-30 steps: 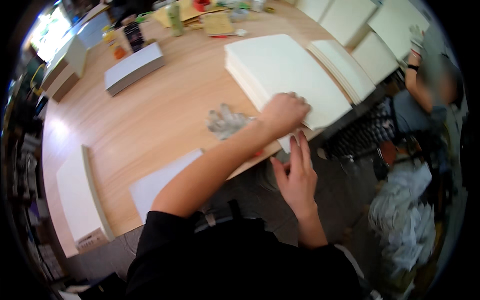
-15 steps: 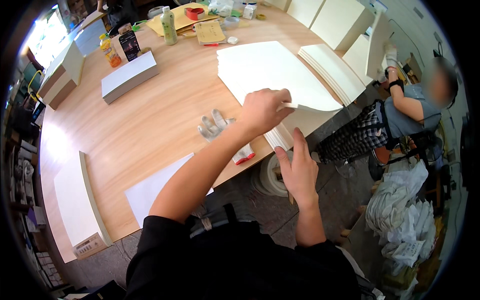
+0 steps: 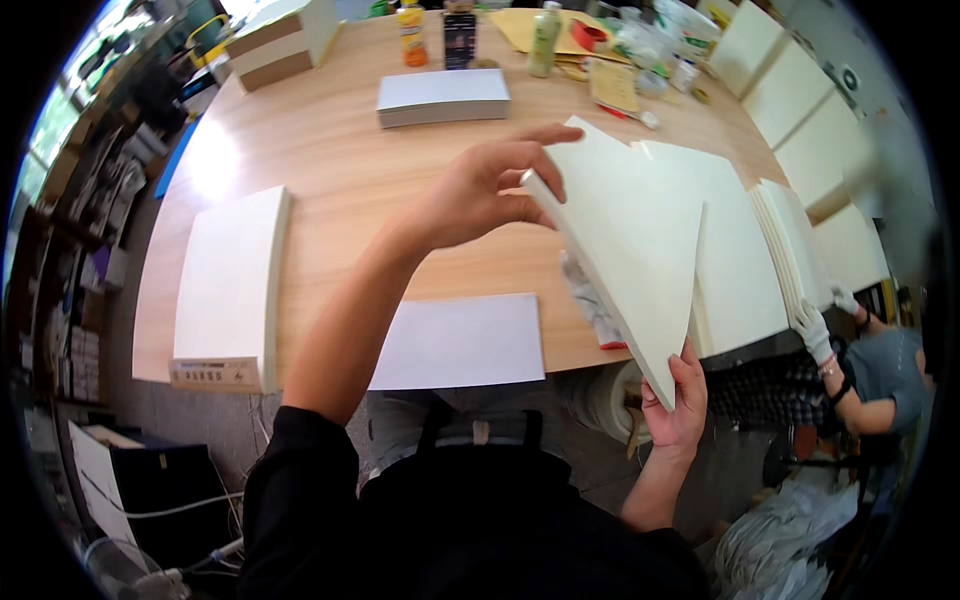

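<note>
My left hand [image 3: 490, 192] is closed on the upper left edge of a thin block of cream paper [image 3: 640, 235]. My right hand [image 3: 678, 398] grips the same block at its lower corner, thumb on the near face. The block is lifted and tilted over the table's right part, partly covering a pile of similar cream blocks [image 3: 745, 245]. Beneath its left edge a white work glove [image 3: 592, 305] with a red cuff shows in part. Left of the glove, a white sheet [image 3: 460, 345] lies along the table's front edge.
A cream paper stack [image 3: 230, 270] lies at the table's left, a grey-white stack [image 3: 443, 98] farther back. Bottles, including a green one [image 3: 545, 40], and bags stand behind. At right, a co-worker's gloved hand [image 3: 812, 330] is beside more blocks [image 3: 790, 235]. A bucket [image 3: 605, 395] stands below.
The block has been lifted off the pile and swung left, toward me. My right hand, empty and open before, now grips its lower corner. My view has turned right; the co-worker's hands have lowered.
</note>
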`<state>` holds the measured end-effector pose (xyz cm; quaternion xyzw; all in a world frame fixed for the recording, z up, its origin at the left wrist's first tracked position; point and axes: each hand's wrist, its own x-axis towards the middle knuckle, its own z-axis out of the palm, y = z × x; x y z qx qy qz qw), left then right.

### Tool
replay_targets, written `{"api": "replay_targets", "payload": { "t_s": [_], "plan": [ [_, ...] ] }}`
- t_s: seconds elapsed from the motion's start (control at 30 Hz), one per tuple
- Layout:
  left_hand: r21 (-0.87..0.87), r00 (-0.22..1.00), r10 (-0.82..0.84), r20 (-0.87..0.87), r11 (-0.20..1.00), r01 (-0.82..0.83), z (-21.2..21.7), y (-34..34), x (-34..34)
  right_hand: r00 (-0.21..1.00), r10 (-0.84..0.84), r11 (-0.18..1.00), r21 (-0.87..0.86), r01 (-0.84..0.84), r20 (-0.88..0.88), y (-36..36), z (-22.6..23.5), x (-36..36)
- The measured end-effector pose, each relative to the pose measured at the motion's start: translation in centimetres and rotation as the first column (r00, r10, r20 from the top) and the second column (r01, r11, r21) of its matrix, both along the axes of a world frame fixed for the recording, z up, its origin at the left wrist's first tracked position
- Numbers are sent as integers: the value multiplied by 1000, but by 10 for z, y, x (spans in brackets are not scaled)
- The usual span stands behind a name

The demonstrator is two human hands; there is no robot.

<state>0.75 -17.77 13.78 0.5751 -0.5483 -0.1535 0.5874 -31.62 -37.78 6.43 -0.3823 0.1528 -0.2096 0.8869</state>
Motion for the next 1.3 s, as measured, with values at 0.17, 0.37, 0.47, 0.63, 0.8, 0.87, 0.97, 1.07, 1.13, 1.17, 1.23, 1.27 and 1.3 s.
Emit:
{"api": "replay_targets", "payload": {
  "t_s": [0.17, 0.37, 0.47, 0.63, 0.8, 0.87, 0.97, 1.07, 1.13, 1.17, 1.23, 1.27, 1.3],
  "plan": [
    [-30, 638, 143, -756, 967, -251, -68, 92, -14, 989, 144, 987, -61, -146, -37, 16, -15, 73],
    [321, 351, 410, -842, 903, -285, -133, 150, -3, 866, 457, 868, -113, -484, -204, -9, -61, 132],
    [333, 346, 418, -840, 900, -280, -139, 158, -2, 848, 455, 849, -155, -505, -271, -8, -72, 147],
    [613, 501, 679, -536, 721, -322, -137, 172, 8, 868, 323, 832, -324, -451, -377, 1, -83, 161],
    [653, 537, 741, -403, 644, -399, -133, 171, 3, 874, 195, 765, -488, -419, -445, 9, -80, 152],
    [645, 529, 749, -400, 640, -418, -131, 172, 0, 879, 184, 778, -481, -404, -440, 9, -82, 150],
    [678, 563, 765, -311, 594, -433, -129, 177, 1, 877, 190, 770, -488, -412, -441, 17, -74, 150],
    [715, 563, 796, -223, 526, -461, -129, 181, 0, 874, 188, 745, -514, -425, -449, 24, -74, 150],
    [716, 559, 803, -205, 512, -474, -127, 182, -2, 875, 180, 744, -519, -420, -450, 25, -78, 149],
    [720, 560, 802, -211, 514, -466, -127, 182, -2, 876, 181, 743, -520, -420, -448, 25, -79, 149],
    [726, 560, 798, -223, 519, -451, -126, 183, -2, 877, 184, 742, -523, -420, -444, 23, -80, 149],
    [728, 554, 799, -233, 521, -446, -126, 183, -2, 875, 189, 736, -526, -426, -445, 22, -79, 149],
    [729, 548, 800, -244, 524, -441, -126, 183, -2, 874, 194, 729, -530, -432, -445, 22, -79, 149]
  ]
}}
